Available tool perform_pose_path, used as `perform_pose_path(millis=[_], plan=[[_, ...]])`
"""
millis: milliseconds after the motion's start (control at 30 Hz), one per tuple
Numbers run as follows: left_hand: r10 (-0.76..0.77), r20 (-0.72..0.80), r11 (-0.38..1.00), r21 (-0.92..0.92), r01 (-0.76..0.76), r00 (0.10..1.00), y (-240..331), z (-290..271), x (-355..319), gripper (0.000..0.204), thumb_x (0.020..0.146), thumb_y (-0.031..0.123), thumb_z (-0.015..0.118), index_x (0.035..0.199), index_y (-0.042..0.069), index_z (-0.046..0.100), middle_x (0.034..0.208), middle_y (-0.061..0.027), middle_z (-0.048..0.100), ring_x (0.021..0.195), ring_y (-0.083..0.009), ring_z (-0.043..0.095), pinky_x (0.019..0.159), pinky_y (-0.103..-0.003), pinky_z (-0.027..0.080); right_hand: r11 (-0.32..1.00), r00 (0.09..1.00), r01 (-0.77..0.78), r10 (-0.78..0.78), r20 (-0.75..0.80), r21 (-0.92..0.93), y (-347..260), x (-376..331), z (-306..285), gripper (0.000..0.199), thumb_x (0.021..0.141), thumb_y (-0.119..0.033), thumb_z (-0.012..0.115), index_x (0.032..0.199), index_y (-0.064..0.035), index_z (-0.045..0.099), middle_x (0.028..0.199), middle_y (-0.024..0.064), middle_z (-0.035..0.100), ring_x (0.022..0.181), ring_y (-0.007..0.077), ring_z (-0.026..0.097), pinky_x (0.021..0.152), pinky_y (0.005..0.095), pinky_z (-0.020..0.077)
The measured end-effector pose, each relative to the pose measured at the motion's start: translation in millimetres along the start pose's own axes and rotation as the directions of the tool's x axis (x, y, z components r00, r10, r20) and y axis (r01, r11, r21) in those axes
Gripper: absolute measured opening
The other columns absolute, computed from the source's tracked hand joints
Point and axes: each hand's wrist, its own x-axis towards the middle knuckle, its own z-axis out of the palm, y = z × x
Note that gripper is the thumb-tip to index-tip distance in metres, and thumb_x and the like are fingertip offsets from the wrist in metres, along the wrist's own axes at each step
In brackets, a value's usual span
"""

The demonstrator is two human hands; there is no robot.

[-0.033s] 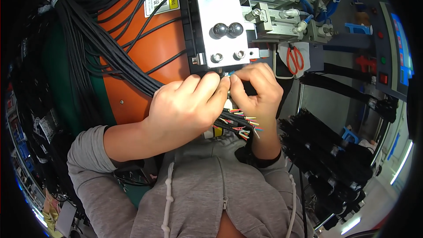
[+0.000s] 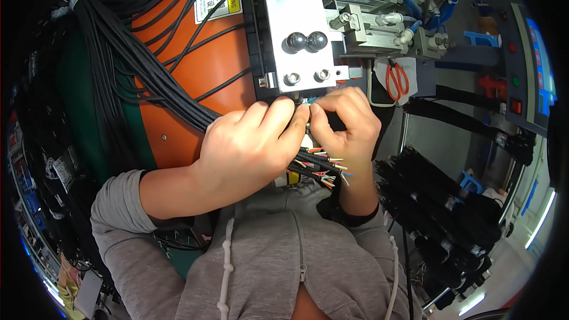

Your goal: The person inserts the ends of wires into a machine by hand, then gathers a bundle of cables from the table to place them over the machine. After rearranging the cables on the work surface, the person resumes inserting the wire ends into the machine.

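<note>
At the frame's centre, just below the silver block (image 2: 299, 18), the right hand (image 2: 347, 121) has its grip pinching a thin blue wire (image 2: 312, 100); beside it, the left hand (image 2: 243, 139) hides its grip, can't tell its state! Lower down, black cables (image 2: 307, 157) flash coloured ends.

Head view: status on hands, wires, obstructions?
Left hand, right hand close together at blue wire, grips hidden. Wire near metal block. Black cables bunched between wrists.

Machine plate (image 2: 290, 15), 12 o'clock: smooth metal; ball knobs (image 2: 317, 40) glossy. Cable bundle (image 2: 142, 66), 10 o'clock: matt. Hoodie (image 2: 258, 261), 6 o'clock: cloth.
</note>
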Motion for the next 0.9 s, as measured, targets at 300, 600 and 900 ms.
perform_pose_path(millis=[300, 600, 900], plan=[[0.001, 0.024, 1.000, 0.006, -0.001, 1.000, -3.5, 3.4, 1.3, 0.030, 0.069, 0.014, 0.061, 0.097, 0.004, 0.067, 0.073, 0.0009, 0.047, 0.058, -0.0102, 0.048, 0.048, -0.022, 0.038, 0.996, 0.992, -0.027, 0.037, -0.122, 0.080, 14.4, -5.8, 14.2, 0.008, 0.071, 0.006, 0.065, 0.076, 0.0010, 0.060, 0.072, 0.0059, 0.058, 0.066, 0.0163, 0.055, 0.061, 0.0274, 0.0439], [-0.022, -0.055, 0.992, -0.129, 0.015, 0.998, -11.9, 5.5, 3.6, 0.027, 0.069, 0.009, 0.064, 0.095, 0.004, 0.067, 0.078, -0.0011, 0.057, 0.065, -0.0133, 0.057, 0.051, -0.026, 0.042, 0.669, 0.859, -0.450, 0.506, 0.080, 0.592, 16.0, -14.6, 22.7, 0.009, 0.078, -0.001, 0.066, 0.077, 0.0006, 0.058, 0.078, 0.0026, 0.057, 0.067, 0.0061, 0.048, 0.058, 0.0217, 0.0379], [-0.024, -0.012, 0.995, 0.096, 0.025, 1.000, -4.0, -6.8, -6.9, 0.018, 0.069, 0.010, 0.063, 0.086, 0.005, 0.064, 0.071, 0.0003, 0.047, 0.060, -0.0109, 0.053, 0.053, -0.024, 0.041, 0.738, 0.894, -0.408, 0.441, 0.073, 0.537, 11.2, -11.5, 12.6, 0.005, 0.085, -0.001, 0.062, 0.087, 0.0002, 0.058, 0.074, 0.0005, 0.056, 0.067, 0.0088, 0.052, 0.064, 0.0231, 0.0432]])
